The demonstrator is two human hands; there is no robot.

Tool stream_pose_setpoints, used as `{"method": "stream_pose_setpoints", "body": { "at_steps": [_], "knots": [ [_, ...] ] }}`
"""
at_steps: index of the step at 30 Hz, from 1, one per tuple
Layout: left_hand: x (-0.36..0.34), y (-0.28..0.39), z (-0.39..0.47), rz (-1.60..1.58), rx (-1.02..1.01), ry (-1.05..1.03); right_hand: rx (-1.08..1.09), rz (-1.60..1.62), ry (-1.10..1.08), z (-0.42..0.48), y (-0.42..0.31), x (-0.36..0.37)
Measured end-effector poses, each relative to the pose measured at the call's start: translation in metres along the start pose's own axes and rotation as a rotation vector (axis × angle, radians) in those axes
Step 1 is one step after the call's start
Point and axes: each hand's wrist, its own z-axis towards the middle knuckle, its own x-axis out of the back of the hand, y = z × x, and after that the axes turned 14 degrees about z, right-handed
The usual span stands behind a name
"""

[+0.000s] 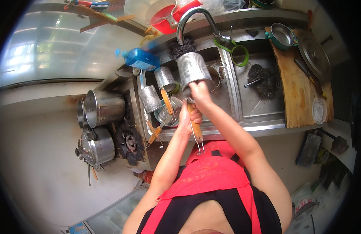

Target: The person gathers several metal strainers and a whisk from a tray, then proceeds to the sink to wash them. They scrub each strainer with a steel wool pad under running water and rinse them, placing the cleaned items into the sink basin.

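Observation:
My left hand (186, 118) grips the wooden handle (197, 128) of a perforated metal noodle strainer (193, 67). The strainer lies tilted over the left sink basin (227, 101), its mouth towards me, below the tap. My right hand (201, 93) is at that mouth, with its fingertips hidden inside the rim; whether they hold anything cannot be seen. To the left, two more perforated strainers (164, 78) with wooden handles rest in the basin near a bowl (160, 115). Behind the held strainer a round metal vessel (215, 77) is partly covered.
A curved chrome tap (197, 10) arches over dark steel-wool scourers (180, 48). A blue bottle (143, 59) stands at the left rim. More scouring wool (260, 80) lies in the right basin, beside a wooden board (294, 96) bearing a lid (314, 55). Large pots (105, 108) stand far left.

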Motion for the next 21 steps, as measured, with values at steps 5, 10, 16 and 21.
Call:
{"method": "stream_pose_setpoints", "body": {
  "at_steps": [5, 10, 16, 21],
  "knots": [
    [0.004, 0.018, -0.011, -0.044, 0.068, 0.043, 0.728, -0.949, -0.592, 0.000, 0.003, 0.017],
    [0.011, 0.024, -0.013, -0.048, 0.015, 0.018, 0.771, -1.676, -0.569, 0.007, 0.006, 0.043],
    [0.016, 0.027, -0.009, -0.084, 0.032, 0.066, 0.528, -1.029, -0.632, -0.008, 0.016, 0.045],
    [0.029, 0.021, -0.009, -0.075, 0.013, 0.053, 0.918, -1.684, -0.600, -0.015, 0.018, 0.070]
  ]
}}
